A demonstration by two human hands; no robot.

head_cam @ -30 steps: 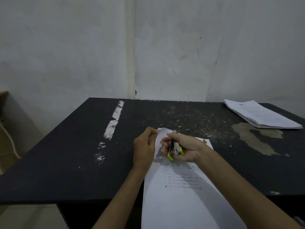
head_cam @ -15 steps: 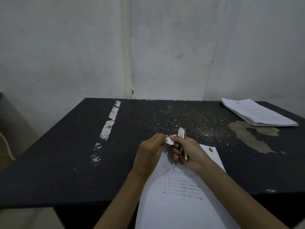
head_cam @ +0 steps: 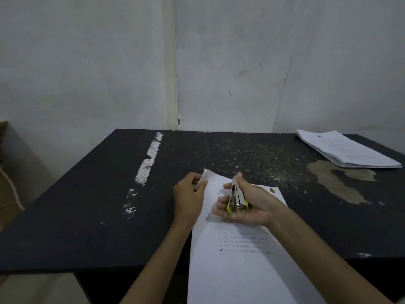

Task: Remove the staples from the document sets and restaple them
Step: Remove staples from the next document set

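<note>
A white printed document set (head_cam: 241, 260) lies on the black table (head_cam: 98, 216), its near end hanging over the front edge. My left hand (head_cam: 189, 198) pinches the sheet's top-left corner, which is lifted off the table. My right hand (head_cam: 245, 205) lies palm-up over the top of the page, with a small silver stapler with yellow-green ends (head_cam: 237, 197) in it; the thumb presses on the stapler's tip and the fingers lie loosely beneath it.
A stack of further documents (head_cam: 346, 150) lies at the far right corner of the table. Worn pale patches (head_cam: 341, 181) and scattered specks mark the tabletop. A white wall stands behind; a cardboard box (head_cam: 8, 172) sits at the left.
My right hand has turned palm-up and drawn back from the corner with the stapler. My left hand keeps its pinch on the corner, which now shows lifted.
</note>
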